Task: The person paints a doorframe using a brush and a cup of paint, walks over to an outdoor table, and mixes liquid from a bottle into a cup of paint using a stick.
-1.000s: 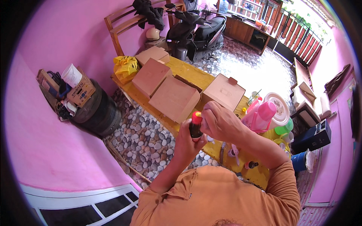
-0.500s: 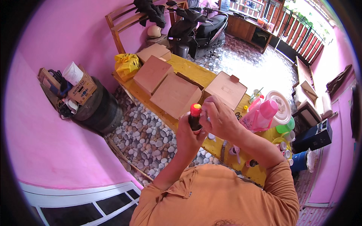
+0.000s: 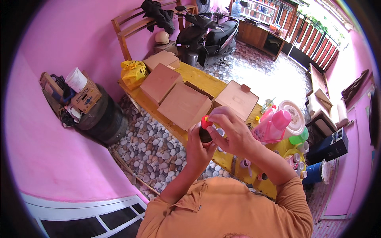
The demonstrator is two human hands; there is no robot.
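The person wears an orange shirt (image 3: pixel 226 206), and both arms bend up in front of the chest. The left arm goes up almost straight, and the left hand (image 3: pixel 198 150) is wrapped around a dark bottle (image 3: pixel 204 136), holding it snugly and nearly upright. The right arm comes across from the right with its elbow bent out to the side. The right hand (image 3: pixel 235 133) has its back turned up and its fingers curled. Its fingertips touch the red cap (image 3: pixel 204 122) on the bottle, by a small yellow part; I cannot tell if they pinch it tight. The bottle is up in the air, seen over the long left edge of the yellow table (image 3: pixel 198 74). Toward the near end of the table, another bottle (image 3: pixel 262 176) is partly hidden by the right arm. By the table's right edge are a pink jug (image 3: pixel 276 126), a round white lid (image 3: pixel 293 115) and a green cup (image 3: pixel 300 137). Four brown boxes (image 3: pixel 185 105) sit farther up the table. A yellow bag (image 3: pixel 133 73) is at the far left corner. Past the far end stands a black scooter (image 3: pixel 212 37).
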